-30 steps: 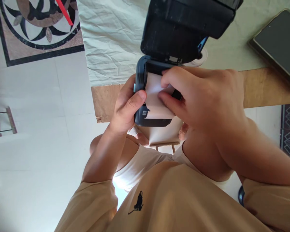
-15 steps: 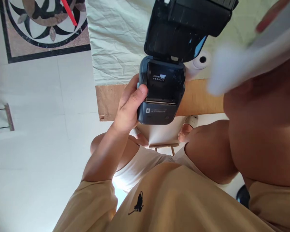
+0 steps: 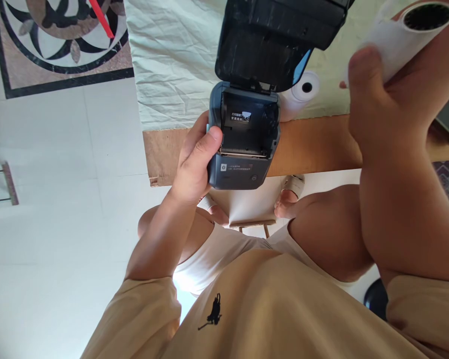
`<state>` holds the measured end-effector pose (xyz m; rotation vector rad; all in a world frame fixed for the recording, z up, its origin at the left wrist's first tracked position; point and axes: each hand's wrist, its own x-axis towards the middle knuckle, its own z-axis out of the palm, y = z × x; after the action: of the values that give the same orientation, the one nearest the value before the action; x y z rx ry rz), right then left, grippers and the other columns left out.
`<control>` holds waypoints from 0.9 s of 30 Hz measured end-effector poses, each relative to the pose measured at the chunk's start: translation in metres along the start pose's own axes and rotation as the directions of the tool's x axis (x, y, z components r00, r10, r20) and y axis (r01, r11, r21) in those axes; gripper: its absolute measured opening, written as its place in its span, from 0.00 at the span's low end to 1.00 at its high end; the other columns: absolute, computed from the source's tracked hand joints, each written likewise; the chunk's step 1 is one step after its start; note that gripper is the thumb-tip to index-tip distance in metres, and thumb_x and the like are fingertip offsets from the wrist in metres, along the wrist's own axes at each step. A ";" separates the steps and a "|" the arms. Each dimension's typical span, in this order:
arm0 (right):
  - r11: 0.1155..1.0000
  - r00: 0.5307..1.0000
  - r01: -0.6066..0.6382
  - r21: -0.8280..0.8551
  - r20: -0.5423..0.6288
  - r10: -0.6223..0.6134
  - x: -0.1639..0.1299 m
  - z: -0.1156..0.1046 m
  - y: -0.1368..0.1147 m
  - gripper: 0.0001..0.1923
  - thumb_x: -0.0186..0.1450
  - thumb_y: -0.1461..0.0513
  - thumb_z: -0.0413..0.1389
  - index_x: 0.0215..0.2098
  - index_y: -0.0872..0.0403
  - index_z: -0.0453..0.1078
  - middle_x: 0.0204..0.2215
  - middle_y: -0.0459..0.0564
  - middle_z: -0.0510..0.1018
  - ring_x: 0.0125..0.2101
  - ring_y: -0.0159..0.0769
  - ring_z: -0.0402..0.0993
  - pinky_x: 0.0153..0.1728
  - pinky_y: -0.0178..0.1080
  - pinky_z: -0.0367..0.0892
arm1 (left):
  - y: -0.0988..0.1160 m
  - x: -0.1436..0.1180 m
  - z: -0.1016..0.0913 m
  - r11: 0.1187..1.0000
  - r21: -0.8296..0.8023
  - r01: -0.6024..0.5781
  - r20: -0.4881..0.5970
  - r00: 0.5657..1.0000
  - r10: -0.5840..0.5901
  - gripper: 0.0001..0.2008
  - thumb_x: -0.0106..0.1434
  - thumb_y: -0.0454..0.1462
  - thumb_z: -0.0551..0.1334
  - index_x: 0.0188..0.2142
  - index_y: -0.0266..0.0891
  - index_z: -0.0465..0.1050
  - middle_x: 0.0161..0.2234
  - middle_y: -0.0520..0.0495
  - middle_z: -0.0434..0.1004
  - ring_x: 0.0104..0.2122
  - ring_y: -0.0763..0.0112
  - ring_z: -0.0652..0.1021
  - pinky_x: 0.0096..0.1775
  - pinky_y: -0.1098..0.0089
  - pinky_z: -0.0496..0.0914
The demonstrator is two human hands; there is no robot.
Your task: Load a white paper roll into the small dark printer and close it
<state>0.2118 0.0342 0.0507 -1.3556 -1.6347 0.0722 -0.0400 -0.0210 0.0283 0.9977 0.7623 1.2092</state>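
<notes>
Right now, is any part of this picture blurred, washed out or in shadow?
Head view: mostly sharp; the right hand and its paper roll near the lens look slightly soft. A blown-out bright patch sits on the white shorts. The printer compartment's dark inside hides detail, while the left hand is evenly lit.

Cloth-covered table (image 3: pixel 322 144), paper roll (image 3: pixel 303 92)

One dark blue plastic label printer (image 3: pixel 243 144) with its lid raised, two white paper rolls, one (image 3: pixel 400 32) held up at right and one (image 3: pixel 301 89) lying on the cloth, two bare hands, left (image 3: pixel 194 164) and right (image 3: pixel 381 114), and one red pen (image 3: pixel 101 19).
</notes>
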 end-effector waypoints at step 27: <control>0.930 0.914 0.245 -0.273 0.384 -0.128 -0.019 0.010 -0.038 0.18 0.60 0.60 0.55 0.49 0.52 0.67 0.42 0.54 0.76 0.40 0.42 0.73 0.40 0.43 0.66 | 0.002 -0.001 0.001 1.000 -0.008 0.014 0.019 1.000 -0.014 0.16 0.62 0.52 0.57 0.40 0.45 0.71 0.42 0.45 0.78 0.57 0.53 0.74 0.54 0.55 0.71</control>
<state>0.1753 0.0102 0.0558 -1.4764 -2.1563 -0.0645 -0.0404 -0.0216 0.0305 0.9944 0.7481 1.1886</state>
